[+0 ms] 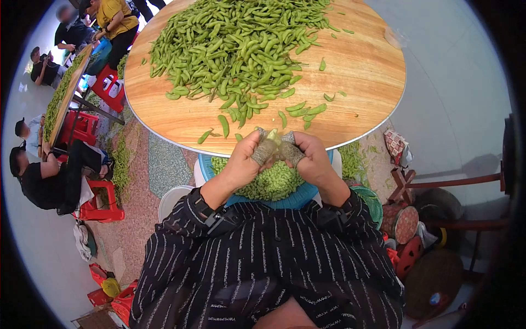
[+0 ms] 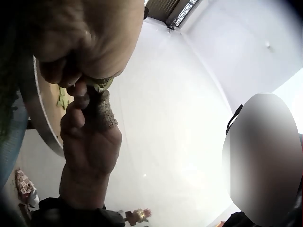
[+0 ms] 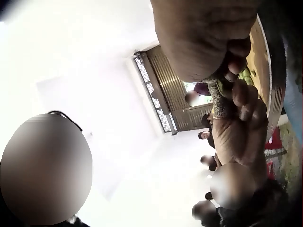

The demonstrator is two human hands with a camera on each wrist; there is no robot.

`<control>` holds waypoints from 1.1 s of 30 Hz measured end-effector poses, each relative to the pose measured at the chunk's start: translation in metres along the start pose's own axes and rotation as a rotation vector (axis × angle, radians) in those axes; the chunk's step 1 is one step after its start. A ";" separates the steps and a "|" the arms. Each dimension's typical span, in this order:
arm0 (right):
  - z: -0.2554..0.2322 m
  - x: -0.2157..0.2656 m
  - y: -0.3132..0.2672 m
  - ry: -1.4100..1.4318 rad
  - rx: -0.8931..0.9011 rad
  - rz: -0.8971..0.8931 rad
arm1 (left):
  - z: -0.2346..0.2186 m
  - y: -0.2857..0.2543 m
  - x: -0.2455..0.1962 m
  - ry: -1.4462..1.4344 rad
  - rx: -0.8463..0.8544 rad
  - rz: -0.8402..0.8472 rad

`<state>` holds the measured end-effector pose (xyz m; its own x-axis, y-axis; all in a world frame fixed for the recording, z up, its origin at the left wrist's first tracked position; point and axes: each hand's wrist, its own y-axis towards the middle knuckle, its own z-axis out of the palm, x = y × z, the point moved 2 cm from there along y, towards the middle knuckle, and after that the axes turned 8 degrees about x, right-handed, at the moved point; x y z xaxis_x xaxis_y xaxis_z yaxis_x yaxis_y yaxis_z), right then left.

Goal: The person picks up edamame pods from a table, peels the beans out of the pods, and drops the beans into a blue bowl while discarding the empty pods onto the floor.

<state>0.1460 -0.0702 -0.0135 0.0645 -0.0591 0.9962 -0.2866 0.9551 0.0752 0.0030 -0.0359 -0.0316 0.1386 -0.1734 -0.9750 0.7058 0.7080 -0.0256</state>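
Observation:
My left hand (image 1: 241, 162) and right hand (image 1: 313, 160) meet at the near edge of the round wooden table (image 1: 361, 71). Both thumbs wear rough grey wraps. Between the fingertips they pinch a green soybean pod (image 1: 272, 135), partly hidden by the thumbs; a bit of its green shows between the hands in the left wrist view. Right below the hands, a heap of shelled green beans (image 1: 271, 183) fills a blue basin (image 1: 310, 193). Several loose pods lie on the tabletop just beyond my fingers, in front of a large pile of unshelled pods (image 1: 230, 49).
A white bucket (image 1: 171, 202) stands left of the basin, and a green basket (image 1: 371, 205) right of it. Discarded greenery (image 1: 353, 159) litters the floor. To the left, people sit at another pod-covered table (image 1: 66, 96) on red stools (image 1: 104, 203). Wooden furniture (image 1: 405, 183) stands at right.

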 end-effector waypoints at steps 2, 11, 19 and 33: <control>0.000 -0.002 -0.001 -0.141 -0.028 -0.017 | 0.000 -0.002 -0.002 0.028 -0.010 -0.053; -0.008 -0.007 -0.003 -0.381 -0.056 0.044 | -0.005 -0.016 -0.011 0.479 0.057 -0.024; -0.008 -0.004 -0.003 -0.378 0.154 0.007 | -0.010 -0.006 -0.009 0.109 0.172 -0.103; -0.026 -0.015 -0.032 -0.717 0.279 -0.011 | 0.006 -0.022 -0.018 0.946 0.321 -0.027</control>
<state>0.1790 -0.0922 -0.0319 -0.5390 -0.3331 0.7736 -0.5264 0.8502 -0.0007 -0.0107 -0.0525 -0.0121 -0.3922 0.5281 -0.7532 0.8739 0.4695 -0.1259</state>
